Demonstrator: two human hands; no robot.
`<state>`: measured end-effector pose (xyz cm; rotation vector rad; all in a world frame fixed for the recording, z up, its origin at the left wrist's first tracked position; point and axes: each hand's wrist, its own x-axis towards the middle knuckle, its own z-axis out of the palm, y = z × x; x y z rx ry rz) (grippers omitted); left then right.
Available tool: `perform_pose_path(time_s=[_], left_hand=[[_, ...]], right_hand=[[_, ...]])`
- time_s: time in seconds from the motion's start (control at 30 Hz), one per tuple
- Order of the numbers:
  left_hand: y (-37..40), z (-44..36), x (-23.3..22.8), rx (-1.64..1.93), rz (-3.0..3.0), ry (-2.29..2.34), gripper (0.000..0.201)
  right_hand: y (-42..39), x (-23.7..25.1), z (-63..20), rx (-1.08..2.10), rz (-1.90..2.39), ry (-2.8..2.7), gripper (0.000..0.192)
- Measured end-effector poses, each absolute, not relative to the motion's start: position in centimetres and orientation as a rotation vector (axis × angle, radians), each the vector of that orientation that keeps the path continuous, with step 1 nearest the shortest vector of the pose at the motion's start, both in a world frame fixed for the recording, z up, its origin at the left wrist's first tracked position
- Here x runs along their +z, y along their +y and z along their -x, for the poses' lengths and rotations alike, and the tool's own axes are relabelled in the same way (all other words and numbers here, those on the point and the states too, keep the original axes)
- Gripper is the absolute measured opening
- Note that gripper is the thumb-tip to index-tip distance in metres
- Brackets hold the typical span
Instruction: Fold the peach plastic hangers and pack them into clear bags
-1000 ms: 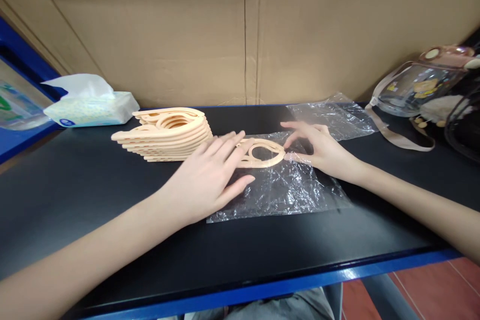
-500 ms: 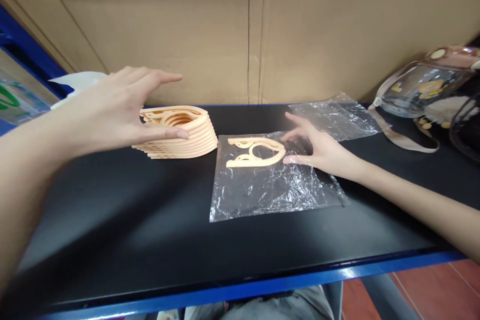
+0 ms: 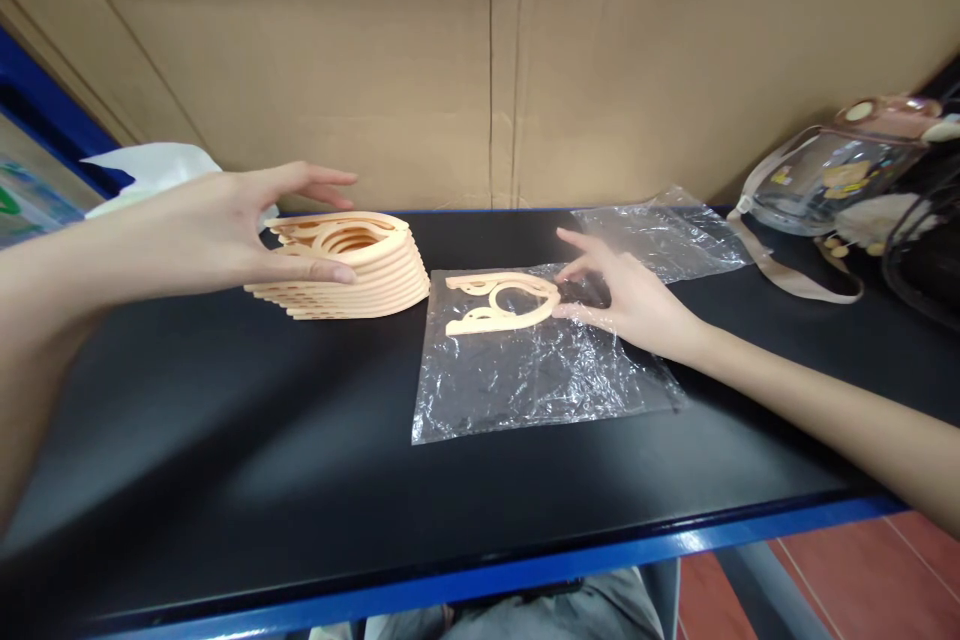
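My left hand [image 3: 217, 225] is at a stack of peach-coloured folded plastic hangers [image 3: 367, 275], thumb along the near side and fingers above the far side. Its fingers are apart; whether the thumb touches the stack I cannot tell. One more folded hanger [image 3: 517, 324] lies flat on a clear plastic bag [image 3: 510, 385], to the right of the stack. Beside that hanger's rounded end, my right hand [image 3: 637, 305] is open, thumb and forefinger spread. Its thumb tip is at the hanger's edge, over the bag.
A second clear bag [image 3: 667, 235] lies behind my right hand. A transparent bottle [image 3: 817, 180] with a strap [image 3: 806, 280] stands at the back right. White tissue [image 3: 157, 165] is behind my left wrist. Cardboard [image 3: 360, 50] walls off the back of the black tabletop [image 3: 315, 480].
My left hand has lowered towards the hanger stack, its fingers now tilted more over it. The right hand stays beside the single hanger. The whole view has shifted slightly.
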<state>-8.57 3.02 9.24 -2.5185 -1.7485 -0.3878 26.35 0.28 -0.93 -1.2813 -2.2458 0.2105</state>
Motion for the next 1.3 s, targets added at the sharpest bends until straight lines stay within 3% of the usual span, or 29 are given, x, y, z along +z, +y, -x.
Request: perform_pose_path(time_s=[0.23, 0.4, 0.57, 0.73, 0.93, 1.3], left_hand=[[2.8, 8.3, 9.3, -0.340, 2.493, -1.765, 0.096], [2.3, 7.9, 9.5, -0.422, 2.459, -1.760, 0.095], [1.1, 6.3, 9.2, -0.723, 2.587, -1.292, 0.082], [-0.9, 2.8, 6.5, -0.743, 2.661, -0.920, 0.062], [-2.2, -0.1, 3.6, -0.753, 2.697, -0.664, 0.064], [-0.7, 1.5, 3.2, -0.693, 2.762, -0.849, 0.066]], right_hand=[[0.1, -1.1, -26.3, 0.169, 1.236, -2.307, 0.063], [0.0, -0.7, -26.9, 0.065, 1.365, -2.273, 0.058], [-0.9, 1.1, -27.1, -0.051, 1.339, -2.148, 0.050], [-3.1, 3.1, -25.3, 0.564, 1.116, -2.040, 0.031], [-4.3, 3.0, -23.9, 1.173, 0.913, -1.892, 0.047], [-2.2, 2.8, -26.1, 1.163, 1.108, -1.822, 0.040]])
